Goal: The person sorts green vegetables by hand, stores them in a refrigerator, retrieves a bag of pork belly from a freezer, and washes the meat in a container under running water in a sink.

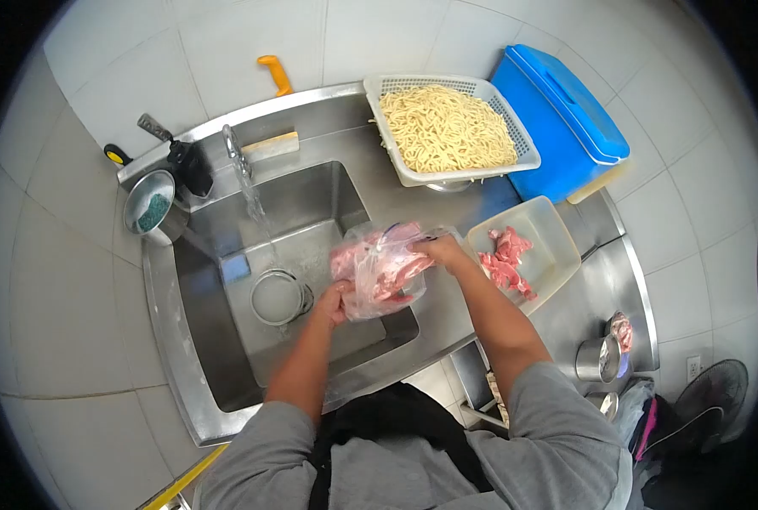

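Observation:
A clear plastic bag of raw meat [379,270] is held over the right edge of the sink. My left hand [336,303] grips its lower left side, fingers curled around the plastic. At the bag's upper right, my right hand [440,252] is closed on the plastic, with its fingertips partly hidden. Just right of that hand stands a translucent plastic tub [559,265] with pieces of raw meat [508,259] in it. Water runs from the faucet [235,153] into the sink [311,236], where a round metal container [278,297] sits under water.
A white basket [528,153] of noodles [447,127] stands at the back beside a blue cooler [557,110]. A metal pot [168,223] with a green scouring pad sits at the sink's left corner. Another metal pot [598,359] is on the right counter, near a fan [712,399].

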The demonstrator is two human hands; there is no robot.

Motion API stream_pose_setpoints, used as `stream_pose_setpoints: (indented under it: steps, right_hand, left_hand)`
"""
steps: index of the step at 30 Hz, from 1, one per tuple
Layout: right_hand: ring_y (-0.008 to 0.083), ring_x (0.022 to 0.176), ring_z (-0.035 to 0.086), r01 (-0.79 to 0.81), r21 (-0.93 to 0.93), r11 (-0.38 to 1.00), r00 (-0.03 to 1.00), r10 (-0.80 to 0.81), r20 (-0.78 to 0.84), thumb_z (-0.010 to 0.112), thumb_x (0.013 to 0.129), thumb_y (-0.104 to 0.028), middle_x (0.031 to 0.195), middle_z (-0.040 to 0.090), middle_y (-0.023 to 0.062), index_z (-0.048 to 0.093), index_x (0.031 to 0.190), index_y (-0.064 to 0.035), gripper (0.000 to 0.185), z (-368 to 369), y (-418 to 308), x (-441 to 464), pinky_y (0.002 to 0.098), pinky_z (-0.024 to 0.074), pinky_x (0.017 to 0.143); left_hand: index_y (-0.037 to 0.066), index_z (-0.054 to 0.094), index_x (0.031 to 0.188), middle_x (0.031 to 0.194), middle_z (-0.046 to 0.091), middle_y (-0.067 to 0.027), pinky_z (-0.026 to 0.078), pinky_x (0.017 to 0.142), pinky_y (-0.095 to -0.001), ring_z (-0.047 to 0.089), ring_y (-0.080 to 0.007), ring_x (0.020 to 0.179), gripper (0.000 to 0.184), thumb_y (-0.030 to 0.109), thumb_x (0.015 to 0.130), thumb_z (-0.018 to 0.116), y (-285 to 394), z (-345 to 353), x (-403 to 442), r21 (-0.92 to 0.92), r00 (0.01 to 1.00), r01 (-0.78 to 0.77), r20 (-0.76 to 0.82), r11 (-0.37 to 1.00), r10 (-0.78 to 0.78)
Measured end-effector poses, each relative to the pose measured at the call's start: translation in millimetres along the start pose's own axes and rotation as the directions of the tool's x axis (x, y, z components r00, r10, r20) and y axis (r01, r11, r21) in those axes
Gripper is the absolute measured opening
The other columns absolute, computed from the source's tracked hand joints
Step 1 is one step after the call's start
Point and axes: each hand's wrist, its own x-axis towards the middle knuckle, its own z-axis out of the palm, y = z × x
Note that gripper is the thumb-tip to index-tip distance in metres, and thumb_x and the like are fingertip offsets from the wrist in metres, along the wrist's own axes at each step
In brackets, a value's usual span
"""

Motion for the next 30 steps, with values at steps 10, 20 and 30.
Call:
stream_pose_setpoints:
  steps: [10,20,30]
  right_hand:
    - [0.0244,0.104,0.065,-0.335,0.581,0.742,0.882,0.029,0.471,0.076,0.082,-0.026,0.119,0.064,0.0134,0.052,0.132,0.0005,0.061,-20,-12,-20,0.039,0.0515,0.092]
    - [0.0229,0.098,0.065,-0.208,0.47,0.858,0.969,0.115,0.22,0.08,0.072,-0.007,0.114,0.067,0.0147,0.064,0.117,0.0022,0.049,-61,-65,-97,0.0367,0.0546,0.079]
    - [0.0221,0.085,0.068,-0.201,0.574,0.794,0.968,0.07,0.243,0.073,0.072,0.002,0.101,0.068,0.0136,0.064,0.11,0.0058,0.039,-74,-129,-157,0.0359,0.0566,0.071]
  left_hand:
    - [0.0,0.057,0.126,0.122,0.063,-0.0161,0.051,0.098,-0.0467,0.064,-0.0305,0.107,0.048,0.023,0.084,0.06,15,46,-22,0.096,0.992,-0.005,0.123,0.995,-0.007]
    - [0.0,0.055,0.129,0.124,0.063,-0.015,0.053,0.093,-0.0435,0.064,-0.0284,0.109,0.055,0.044,0.097,0.056,34,123,-23,-0.165,0.963,-0.268,-0.012,0.949,0.27]
    - [-0.001,0.061,0.117,0.108,0.066,-0.0161,0.056,0.083,-0.0423,0.068,-0.0303,0.092,0.035,0.024,0.093,0.061,20,88,34,-0.112,0.867,-0.307,-0.441,0.945,0.23]
